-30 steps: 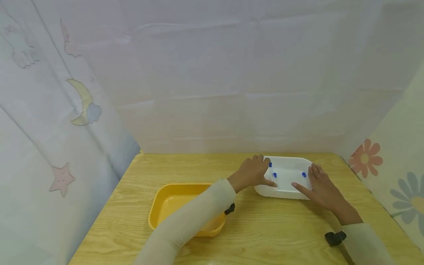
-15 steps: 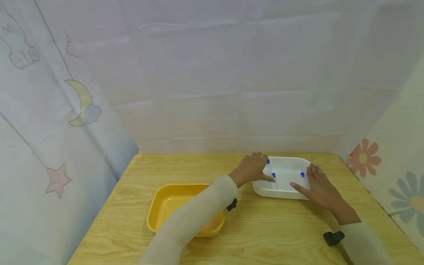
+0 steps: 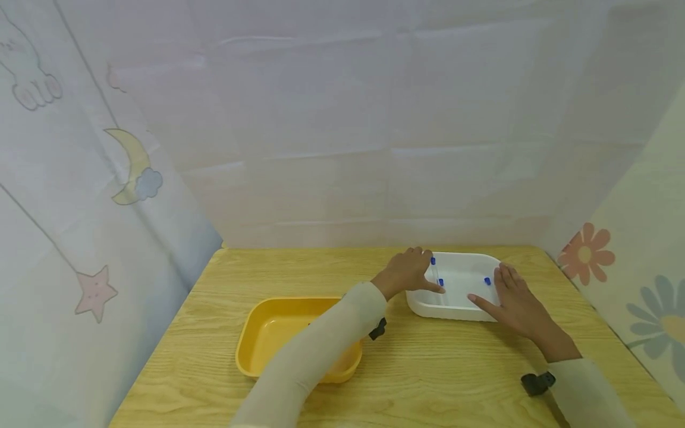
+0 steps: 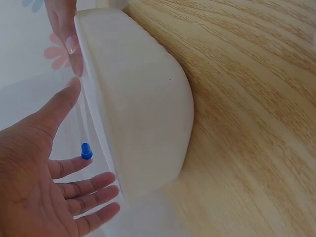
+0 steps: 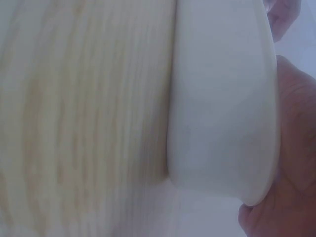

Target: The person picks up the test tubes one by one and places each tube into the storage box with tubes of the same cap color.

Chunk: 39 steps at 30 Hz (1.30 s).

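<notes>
A white tray [image 3: 460, 309] stands at the back right of the table. Inside lie small blue caps [image 3: 487, 281], and a thin clear tube shape shows faintly near the left ones. My left hand [image 3: 409, 273] spreads over the tray's left end, thumb apart from the fingers. In the left wrist view its index fingertip is at a blue cap [image 4: 86, 151], and other fingertips are by the rim. My right hand [image 3: 519, 300] rests on the tray's right end, thumb extended over the inside. The right wrist view shows that hand [image 5: 296, 133] along the rim; its fingertips are mostly hidden.
A yellow tray [image 3: 246, 339] stands at the front left of the wooden table [image 3: 428, 380], partly covered by my left sleeve [image 3: 321, 351]. A pale hanging sheet [image 3: 342, 178] closes off the back, with printed cloth at both sides.
The head view shifts very slightly. The far-left blue cap sits a little farther back than a second ago. Both hands keep nearly the same places on the white tray.
</notes>
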Motion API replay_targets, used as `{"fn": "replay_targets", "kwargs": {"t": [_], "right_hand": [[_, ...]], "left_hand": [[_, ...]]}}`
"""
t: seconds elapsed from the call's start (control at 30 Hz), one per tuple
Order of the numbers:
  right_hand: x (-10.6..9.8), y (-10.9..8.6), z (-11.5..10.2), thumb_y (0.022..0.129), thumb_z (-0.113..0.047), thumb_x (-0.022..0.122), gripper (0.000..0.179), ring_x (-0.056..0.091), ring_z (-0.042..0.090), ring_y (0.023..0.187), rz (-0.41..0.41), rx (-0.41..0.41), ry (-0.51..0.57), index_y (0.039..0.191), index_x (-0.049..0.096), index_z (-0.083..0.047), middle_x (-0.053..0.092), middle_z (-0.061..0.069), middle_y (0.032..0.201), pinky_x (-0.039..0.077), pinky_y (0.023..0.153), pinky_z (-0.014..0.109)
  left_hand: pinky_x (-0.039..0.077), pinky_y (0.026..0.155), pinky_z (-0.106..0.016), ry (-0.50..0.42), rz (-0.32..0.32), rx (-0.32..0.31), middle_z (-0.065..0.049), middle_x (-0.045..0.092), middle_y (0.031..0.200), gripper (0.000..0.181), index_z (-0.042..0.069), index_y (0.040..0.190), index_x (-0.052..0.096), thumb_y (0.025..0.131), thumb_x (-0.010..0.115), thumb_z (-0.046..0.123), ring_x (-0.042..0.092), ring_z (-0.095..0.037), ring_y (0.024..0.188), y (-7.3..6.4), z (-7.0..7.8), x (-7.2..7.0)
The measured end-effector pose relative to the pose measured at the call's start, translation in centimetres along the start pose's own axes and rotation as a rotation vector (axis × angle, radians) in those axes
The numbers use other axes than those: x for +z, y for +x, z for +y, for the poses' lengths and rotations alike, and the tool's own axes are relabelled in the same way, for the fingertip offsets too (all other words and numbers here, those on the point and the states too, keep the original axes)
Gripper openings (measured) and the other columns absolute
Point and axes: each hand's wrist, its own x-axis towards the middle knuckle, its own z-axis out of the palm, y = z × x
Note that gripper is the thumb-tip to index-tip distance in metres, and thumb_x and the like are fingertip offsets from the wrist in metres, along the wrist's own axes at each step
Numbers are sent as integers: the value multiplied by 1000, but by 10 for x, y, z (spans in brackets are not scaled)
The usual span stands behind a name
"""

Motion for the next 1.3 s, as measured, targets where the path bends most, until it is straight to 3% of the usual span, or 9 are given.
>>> {"fn": "replay_targets", "kwargs": {"t": [0.3,0.7,1.0,1.17,1.3], "right_hand": [[-1,-1,0,102,-59,48,104,-10,53,149,5,-1,-7,151,4,22,-9,38,159,-7,119,62],[0,-2,-2,101,-59,50,106,-7,54,149,13,3,-12,150,5,22,-9,38,160,-4,118,64],[4,-3,2,101,-59,49,105,-11,51,150,6,-7,-5,152,3,20,-12,35,161,-8,119,60],[2,-3,0,101,-59,49,105,-15,49,150,-2,-5,10,152,2,20,-14,34,161,-10,119,59],[1,-4,-1,101,-59,49,106,-11,52,149,-2,4,11,152,2,20,-13,35,160,-8,119,60]], "left_hand": [[54,93,-31,-44,-43,12,-1,56,141,93,14,148,50,79,71,73,55,-15,124,6,-2,8],[54,92,-30,6,-65,9,1,58,136,86,17,138,56,77,69,76,56,-14,120,6,1,17],[55,86,-26,155,-30,60,4,64,117,76,21,123,66,75,67,80,59,-13,108,-1,9,16],[54,83,-25,294,-35,63,5,61,110,74,22,116,66,75,63,84,57,-12,101,1,12,17],[53,86,-26,344,-57,51,5,59,110,70,23,111,64,77,61,84,55,-12,102,3,14,22]]}}
